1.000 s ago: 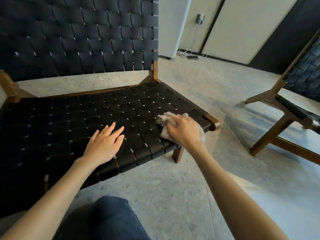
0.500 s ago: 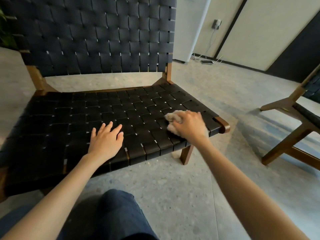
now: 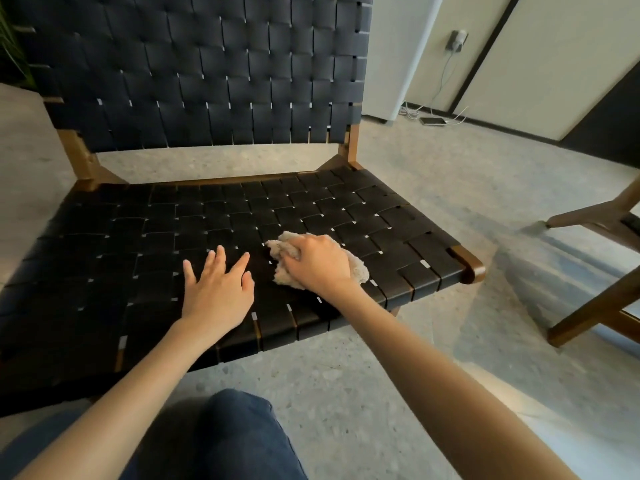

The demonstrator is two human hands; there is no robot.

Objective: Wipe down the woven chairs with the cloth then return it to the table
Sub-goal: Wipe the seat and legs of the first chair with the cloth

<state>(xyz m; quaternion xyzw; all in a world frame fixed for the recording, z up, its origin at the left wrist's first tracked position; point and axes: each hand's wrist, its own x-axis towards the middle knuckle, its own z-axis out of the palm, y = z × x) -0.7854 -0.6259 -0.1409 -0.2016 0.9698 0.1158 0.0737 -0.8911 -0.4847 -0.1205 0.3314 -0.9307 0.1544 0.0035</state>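
Fingers point(image 3: 293, 255) of right hand point(image 3: 317, 266) clutch the cloth point(image 3: 358, 270) on the woven chair point(image 3: 311, 202); left hand point(image 3: 216, 292) fingers lie spread.

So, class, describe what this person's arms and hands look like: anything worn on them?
The left forearm and right forearm are bare, no sleeves in view. The left hand and right hand show no gloves, rings, watch or bracelet. Dark blue trousers cover the knee.

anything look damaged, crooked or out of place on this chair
Nothing stands out. The woven seat shows even, unbroken straps; the right hand grips the bunched cloth on it, the left hand lies flat beside. A phone and cables lie on the floor by the wall.
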